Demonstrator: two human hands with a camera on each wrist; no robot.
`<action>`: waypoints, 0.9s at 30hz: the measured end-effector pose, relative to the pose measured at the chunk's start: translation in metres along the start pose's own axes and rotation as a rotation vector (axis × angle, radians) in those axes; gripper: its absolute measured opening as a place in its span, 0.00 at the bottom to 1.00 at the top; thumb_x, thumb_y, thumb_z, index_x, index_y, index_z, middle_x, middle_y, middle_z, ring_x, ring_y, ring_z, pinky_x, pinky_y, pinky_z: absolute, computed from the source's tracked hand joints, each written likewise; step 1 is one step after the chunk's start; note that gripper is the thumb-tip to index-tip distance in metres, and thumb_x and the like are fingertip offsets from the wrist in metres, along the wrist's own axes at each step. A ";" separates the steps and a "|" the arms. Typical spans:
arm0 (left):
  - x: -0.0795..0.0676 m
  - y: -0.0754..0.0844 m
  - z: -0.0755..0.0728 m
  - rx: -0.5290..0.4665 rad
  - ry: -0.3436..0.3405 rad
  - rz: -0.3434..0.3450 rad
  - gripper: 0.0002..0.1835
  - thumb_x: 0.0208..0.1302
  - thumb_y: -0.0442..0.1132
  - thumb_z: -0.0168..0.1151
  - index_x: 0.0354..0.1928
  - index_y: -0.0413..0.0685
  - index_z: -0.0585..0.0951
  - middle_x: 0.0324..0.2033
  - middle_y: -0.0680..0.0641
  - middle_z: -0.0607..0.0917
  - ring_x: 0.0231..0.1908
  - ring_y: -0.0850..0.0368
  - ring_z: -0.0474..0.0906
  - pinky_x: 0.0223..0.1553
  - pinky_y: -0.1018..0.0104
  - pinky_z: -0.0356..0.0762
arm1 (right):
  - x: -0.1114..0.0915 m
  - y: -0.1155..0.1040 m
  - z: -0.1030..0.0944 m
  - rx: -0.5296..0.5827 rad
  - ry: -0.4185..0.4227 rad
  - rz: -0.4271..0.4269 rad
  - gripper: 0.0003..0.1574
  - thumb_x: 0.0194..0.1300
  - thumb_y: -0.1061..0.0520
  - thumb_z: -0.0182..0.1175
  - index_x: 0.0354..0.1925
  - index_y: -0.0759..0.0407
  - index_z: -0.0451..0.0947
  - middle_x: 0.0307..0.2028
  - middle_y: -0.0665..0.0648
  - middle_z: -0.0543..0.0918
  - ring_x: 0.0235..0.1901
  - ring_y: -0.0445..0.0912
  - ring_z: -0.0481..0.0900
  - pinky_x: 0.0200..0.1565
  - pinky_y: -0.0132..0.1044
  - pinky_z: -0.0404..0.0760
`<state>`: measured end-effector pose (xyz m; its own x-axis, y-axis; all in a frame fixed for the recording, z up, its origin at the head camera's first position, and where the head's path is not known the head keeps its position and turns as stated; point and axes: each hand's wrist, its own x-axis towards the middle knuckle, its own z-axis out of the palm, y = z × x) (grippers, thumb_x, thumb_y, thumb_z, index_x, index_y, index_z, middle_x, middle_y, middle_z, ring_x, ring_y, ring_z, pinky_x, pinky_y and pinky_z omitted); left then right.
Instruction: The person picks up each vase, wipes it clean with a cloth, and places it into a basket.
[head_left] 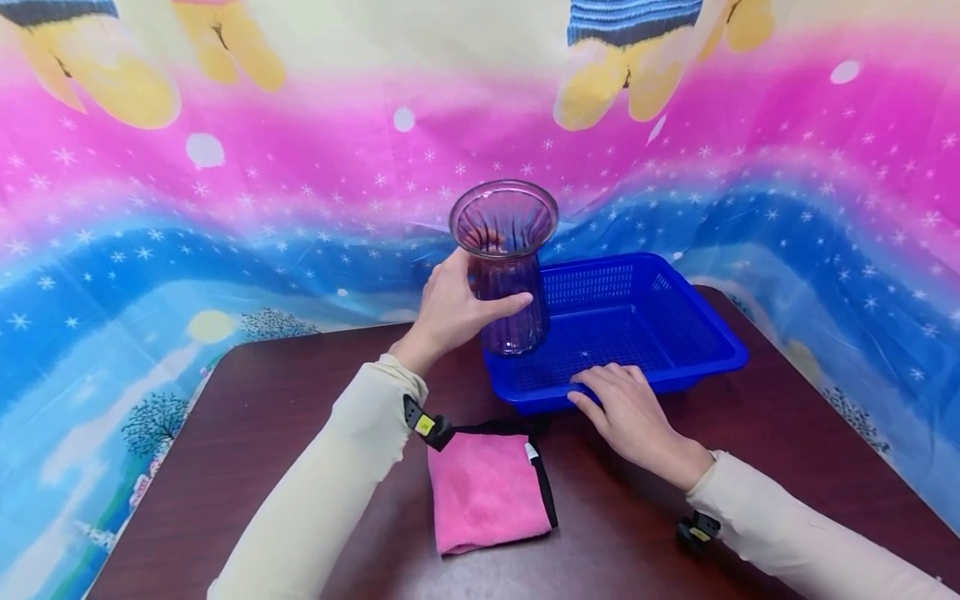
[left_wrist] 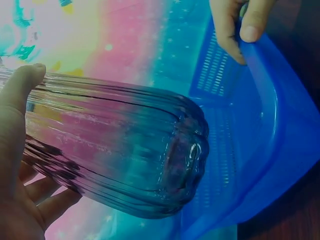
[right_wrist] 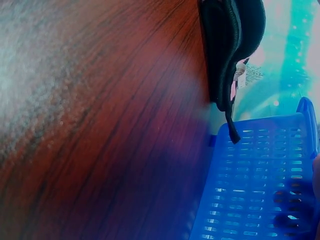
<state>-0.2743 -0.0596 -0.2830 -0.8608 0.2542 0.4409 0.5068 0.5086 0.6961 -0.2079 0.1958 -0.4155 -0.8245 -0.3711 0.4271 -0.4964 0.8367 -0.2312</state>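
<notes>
A ribbed purple glass vase with a flared rim stands upright in the air in my left hand. The thumb and fingers curl round its body, as the left wrist view also shows, where the vase fills the middle. Its base overlaps the left end of a blue plastic basket in the head view. My right hand grips the near rim of that basket, fingers over the inside and thumb at the edge. In the right wrist view only the basket's slotted side shows clearly, with the hand mostly out of frame.
On the dark wooden table lies a folded pink cloth with black edging, nearer than the basket and between my forearms. A colourful printed sheet hangs behind and around the table.
</notes>
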 end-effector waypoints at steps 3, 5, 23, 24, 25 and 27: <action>0.004 0.003 0.010 0.054 -0.035 0.005 0.42 0.51 0.62 0.75 0.66 0.58 0.71 0.60 0.51 0.84 0.60 0.52 0.79 0.58 0.49 0.79 | 0.000 0.000 -0.001 -0.002 -0.013 0.007 0.17 0.73 0.47 0.59 0.50 0.56 0.84 0.46 0.54 0.89 0.47 0.51 0.81 0.53 0.52 0.71; 0.007 0.004 0.017 0.088 -0.063 0.006 0.44 0.52 0.64 0.73 0.69 0.59 0.68 0.62 0.52 0.82 0.61 0.51 0.79 0.58 0.48 0.79 | 0.000 0.001 0.000 -0.007 -0.015 0.010 0.17 0.73 0.47 0.59 0.50 0.56 0.84 0.46 0.54 0.89 0.47 0.51 0.81 0.53 0.52 0.71; 0.018 0.007 0.076 0.421 -0.182 0.020 0.43 0.54 0.70 0.69 0.67 0.62 0.66 0.53 0.55 0.86 0.47 0.57 0.84 0.42 0.59 0.83 | 0.001 0.002 0.002 -0.029 0.015 -0.018 0.14 0.72 0.48 0.60 0.48 0.54 0.84 0.44 0.54 0.88 0.47 0.52 0.81 0.52 0.53 0.71; 0.018 0.006 0.078 0.429 -0.190 0.017 0.44 0.54 0.70 0.69 0.68 0.63 0.65 0.54 0.56 0.85 0.48 0.57 0.83 0.42 0.58 0.83 | 0.001 0.002 0.002 -0.028 0.016 -0.018 0.13 0.72 0.49 0.60 0.47 0.54 0.83 0.44 0.54 0.88 0.47 0.52 0.81 0.52 0.53 0.71; 0.018 0.005 0.081 0.442 -0.199 0.015 0.44 0.54 0.70 0.69 0.69 0.64 0.65 0.55 0.56 0.85 0.49 0.57 0.83 0.43 0.58 0.83 | 0.001 0.003 0.002 -0.027 0.017 -0.018 0.13 0.72 0.48 0.61 0.47 0.54 0.83 0.43 0.54 0.88 0.47 0.52 0.81 0.52 0.53 0.71; 0.019 0.003 0.085 0.466 -0.216 0.014 0.45 0.55 0.70 0.68 0.71 0.65 0.64 0.57 0.56 0.84 0.51 0.57 0.83 0.45 0.57 0.83 | 0.001 0.003 0.002 -0.026 0.018 -0.020 0.13 0.72 0.48 0.61 0.47 0.54 0.83 0.43 0.54 0.88 0.47 0.52 0.81 0.52 0.53 0.71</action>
<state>-0.2928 0.0168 -0.3208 -0.8691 0.4028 0.2871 0.4859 0.8040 0.3428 -0.2110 0.1964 -0.4175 -0.8095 -0.3808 0.4469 -0.5053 0.8394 -0.2000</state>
